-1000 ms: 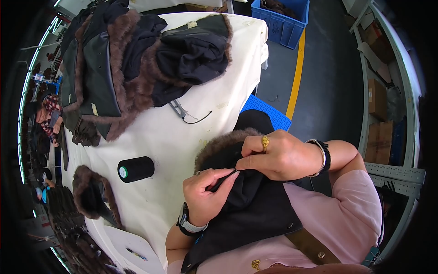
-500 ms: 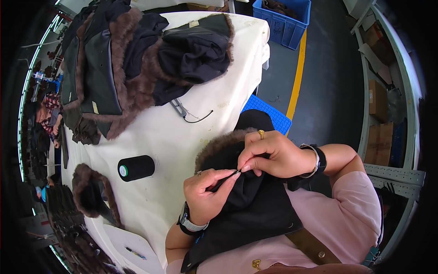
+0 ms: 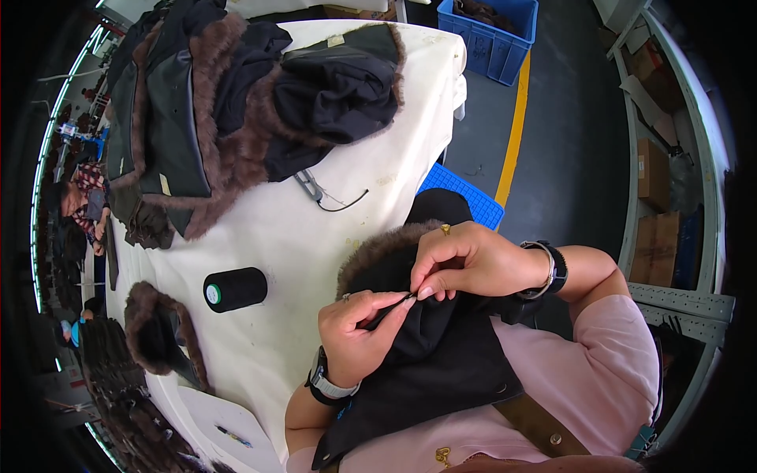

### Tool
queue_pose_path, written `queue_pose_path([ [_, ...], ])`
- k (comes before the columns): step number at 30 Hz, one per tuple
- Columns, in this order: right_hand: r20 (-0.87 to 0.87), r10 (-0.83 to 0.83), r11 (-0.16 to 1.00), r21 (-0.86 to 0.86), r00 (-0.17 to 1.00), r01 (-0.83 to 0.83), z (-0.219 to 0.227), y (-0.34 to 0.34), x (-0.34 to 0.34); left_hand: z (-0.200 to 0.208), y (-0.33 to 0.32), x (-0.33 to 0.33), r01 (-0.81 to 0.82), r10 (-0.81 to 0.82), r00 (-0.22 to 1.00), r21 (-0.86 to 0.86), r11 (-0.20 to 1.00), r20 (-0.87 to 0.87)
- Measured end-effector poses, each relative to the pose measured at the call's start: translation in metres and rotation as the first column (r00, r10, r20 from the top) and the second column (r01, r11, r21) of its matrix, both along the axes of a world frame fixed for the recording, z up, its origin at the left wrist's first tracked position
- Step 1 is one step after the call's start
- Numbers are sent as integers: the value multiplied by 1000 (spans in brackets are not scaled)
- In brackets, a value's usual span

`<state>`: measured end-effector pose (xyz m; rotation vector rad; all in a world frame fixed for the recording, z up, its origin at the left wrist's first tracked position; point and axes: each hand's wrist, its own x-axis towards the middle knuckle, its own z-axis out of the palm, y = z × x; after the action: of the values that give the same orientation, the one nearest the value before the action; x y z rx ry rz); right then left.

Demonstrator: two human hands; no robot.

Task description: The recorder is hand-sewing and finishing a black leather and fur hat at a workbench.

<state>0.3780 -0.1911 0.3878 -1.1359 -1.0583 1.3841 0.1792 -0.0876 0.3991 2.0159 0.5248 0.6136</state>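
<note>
A black garment with a brown fur edge lies across my lap and against the table. My left hand pinches a fold of its dark cloth between thumb and forefinger. The fingertips of my right hand are closed in a pinch right beside the left ones, at the same fold. Whatever sits between those right fingertips is too small to make out. On the table to the left lies a spool of black thread, on its side. Grey thread snips rest farther back, near a short black cord.
Dark fur-lined garments are heaped on the far part of the white-covered table. A fur-trimmed piece and a pen lie at left. Blue crates and a metal shelf stand right. Another person sits far left.
My right hand has turned slightly at the wrist, its fingertips staying near the fold. The left hand has barely moved. The person far left has shifted a little.
</note>
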Motion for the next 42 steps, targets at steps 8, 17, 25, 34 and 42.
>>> queue_pose_path([
  [8, 423, -228, 875, 484, 877, -6, 0, -4, 0, 0, 0, 1, -5, 5, 1000, -34, 999, -12],
  [17, 284, -161, 922, 386, 945, 41, -6, -4, -2, 2, -1, -1, 16, -17, 1000, -43, 999, -4],
  [25, 189, -72, 962, 271, 979, 19, -4, -5, 0, 1, -2, -2, 15, -16, 1000, -36, 999, -22],
  [34, 157, -47, 972, 236, 986, 9, -3, -5, 0, 2, -3, -2, 19, -18, 1000, -18, 1000, 10],
  [42, 95, -3, 993, 117, 995, -8, -3, -2, -3, 1, -3, 0, 16, -16, 1000, 0, 1000, -9],
])
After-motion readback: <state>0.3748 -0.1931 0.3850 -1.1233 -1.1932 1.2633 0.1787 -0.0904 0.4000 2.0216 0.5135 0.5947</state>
